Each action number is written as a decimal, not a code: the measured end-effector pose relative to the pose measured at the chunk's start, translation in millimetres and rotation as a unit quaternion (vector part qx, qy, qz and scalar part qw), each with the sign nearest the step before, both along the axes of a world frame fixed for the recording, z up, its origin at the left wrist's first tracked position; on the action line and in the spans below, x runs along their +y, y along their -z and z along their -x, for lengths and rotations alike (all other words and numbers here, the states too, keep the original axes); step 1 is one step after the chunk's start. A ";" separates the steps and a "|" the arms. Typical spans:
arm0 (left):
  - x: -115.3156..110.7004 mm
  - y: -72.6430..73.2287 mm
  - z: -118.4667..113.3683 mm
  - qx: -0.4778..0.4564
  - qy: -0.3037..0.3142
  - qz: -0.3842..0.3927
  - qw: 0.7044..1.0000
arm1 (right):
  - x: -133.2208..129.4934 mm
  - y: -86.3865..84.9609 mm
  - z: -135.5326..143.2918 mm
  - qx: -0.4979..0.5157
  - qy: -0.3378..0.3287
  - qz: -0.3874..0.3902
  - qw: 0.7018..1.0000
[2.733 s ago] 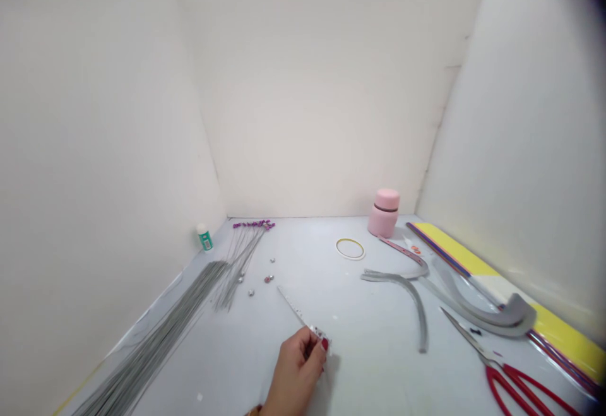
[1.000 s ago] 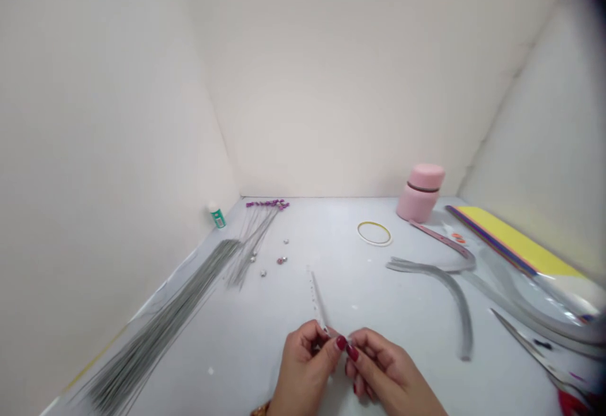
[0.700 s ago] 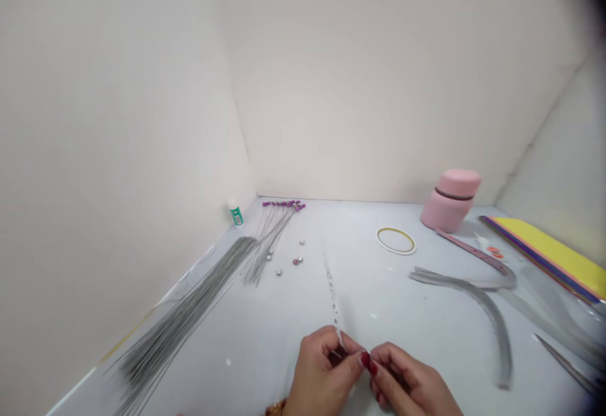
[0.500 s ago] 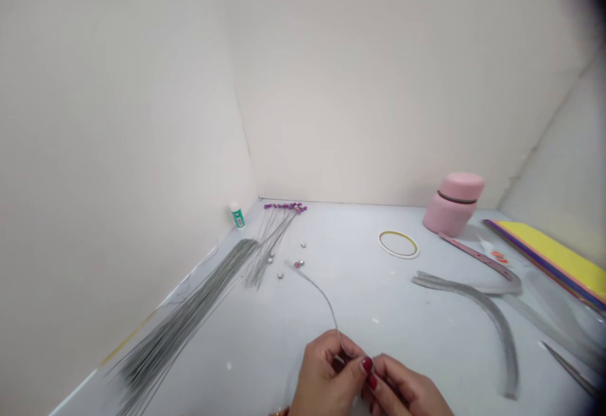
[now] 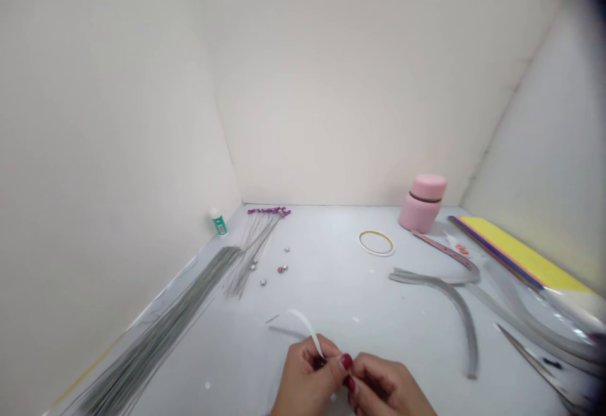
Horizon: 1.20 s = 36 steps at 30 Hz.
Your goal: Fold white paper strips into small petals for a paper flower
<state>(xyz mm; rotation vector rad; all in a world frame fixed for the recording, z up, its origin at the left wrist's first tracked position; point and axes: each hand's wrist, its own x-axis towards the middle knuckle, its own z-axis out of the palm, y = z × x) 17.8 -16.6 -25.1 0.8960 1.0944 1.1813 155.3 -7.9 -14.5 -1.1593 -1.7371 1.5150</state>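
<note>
Near the front of the table, my left hand (image 5: 310, 375) is closed on a thin, pale, paper-like strip (image 5: 305, 322), whose free end curves up and to the left. My right hand (image 5: 386, 383) is closed at the same spot, its fingertips pinched against those of the left. The strip's other end is hidden between the fingers. Beyond the hands lie several small silver star-like pieces (image 5: 263, 282) and a small pinkish one (image 5: 281, 270).
Grey wires (image 5: 175, 321) lie along the left, with purple-tipped stems (image 5: 269, 211) behind and a green-white bottle (image 5: 219, 222). Rightward are a tape roll (image 5: 377, 253), pink jar (image 5: 420, 214), bent pink ruler (image 5: 442, 250), grey strips (image 5: 461, 309), coloured sheets (image 5: 530, 249) and scissors (image 5: 530, 356).
The view has shifted, so the table's things sit further left. The strip has turned from a thin grey edge to its white flat side, its free end now bending nearer the hands. Both hands stay pinched together.
</note>
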 end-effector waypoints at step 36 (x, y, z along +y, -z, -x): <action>0.5 -21.0 5.0 0.113 0.055 0.029 0.992 | 0.0 -2.6 -10.2 0.006 0.038 -0.060 0.997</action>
